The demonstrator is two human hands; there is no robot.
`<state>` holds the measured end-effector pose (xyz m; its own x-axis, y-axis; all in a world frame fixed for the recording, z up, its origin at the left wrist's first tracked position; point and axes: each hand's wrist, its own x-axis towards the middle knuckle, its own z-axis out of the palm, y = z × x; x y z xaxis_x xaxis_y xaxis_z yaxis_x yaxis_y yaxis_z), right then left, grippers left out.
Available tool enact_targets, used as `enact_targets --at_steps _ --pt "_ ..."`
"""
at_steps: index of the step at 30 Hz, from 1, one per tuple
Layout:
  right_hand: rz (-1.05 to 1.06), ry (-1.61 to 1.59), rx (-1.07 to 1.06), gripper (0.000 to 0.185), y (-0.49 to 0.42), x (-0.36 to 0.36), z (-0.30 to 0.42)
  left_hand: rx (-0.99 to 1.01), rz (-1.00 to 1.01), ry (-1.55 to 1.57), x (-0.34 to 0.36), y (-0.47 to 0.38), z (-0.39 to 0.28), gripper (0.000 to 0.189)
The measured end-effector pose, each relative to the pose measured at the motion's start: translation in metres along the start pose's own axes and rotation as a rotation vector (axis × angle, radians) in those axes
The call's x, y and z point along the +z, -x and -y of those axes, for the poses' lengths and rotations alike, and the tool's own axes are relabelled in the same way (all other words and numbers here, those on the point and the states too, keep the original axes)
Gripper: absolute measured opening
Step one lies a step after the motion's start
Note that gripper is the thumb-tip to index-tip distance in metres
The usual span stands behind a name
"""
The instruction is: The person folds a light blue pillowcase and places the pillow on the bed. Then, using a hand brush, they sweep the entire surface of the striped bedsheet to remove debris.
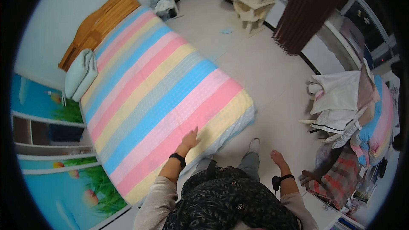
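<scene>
My left hand is over the foot end of the bed, nothing in it and its fingers stretched out. Whether it touches the cloth is hard to tell. Beneath it, a bedspread with pink, yellow, blue and grey stripes lies spread over the bed. A carved wooden headboard stands at the far end against the wall. On the bed's left corner by the headboard rests a folded pale green quilt or pillow. My right hand hangs beside my body above the floor, fingers curled, with no object visible in it.
At right, white cloths and a striped bundle are piled near a red-grey plaid bag. A cat tree and brown curtain stand beyond. A wardrobe with printed doors borders the bed's left.
</scene>
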<state>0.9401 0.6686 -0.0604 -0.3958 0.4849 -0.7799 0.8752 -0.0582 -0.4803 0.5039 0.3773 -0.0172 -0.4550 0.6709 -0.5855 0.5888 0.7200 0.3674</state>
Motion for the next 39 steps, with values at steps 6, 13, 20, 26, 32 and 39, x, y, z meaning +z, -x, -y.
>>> enact_targets --at_steps 6,13,20,26,32,39 --pt "0.208 0.459 0.122 0.056 0.027 -0.095 -0.051 0.007 0.278 0.105 0.057 -0.013 -0.119 0.090" --pt "0.108 0.527 0.181 0.050 -0.013 -0.225 -0.056 -0.054 0.073 0.244 0.028 -0.057 -0.212 0.087" --pt "-0.091 0.426 -0.195 0.049 -0.055 -0.283 0.028 -0.094 0.031 0.201 0.013 -0.108 -0.233 0.091" --pt "-0.083 0.659 -0.377 0.047 -0.100 -0.349 0.127 -0.189 -0.069 0.337 0.010 -0.155 -0.192 0.095" --pt "-0.091 0.803 -0.486 0.043 -0.150 -0.433 0.237 -0.497 -0.152 0.528 0.018 -0.204 -0.180 0.100" --pt "-0.130 0.657 -0.565 0.046 -0.208 -0.470 0.296 -0.270 -0.259 0.586 -0.045 -0.287 -0.237 0.100"
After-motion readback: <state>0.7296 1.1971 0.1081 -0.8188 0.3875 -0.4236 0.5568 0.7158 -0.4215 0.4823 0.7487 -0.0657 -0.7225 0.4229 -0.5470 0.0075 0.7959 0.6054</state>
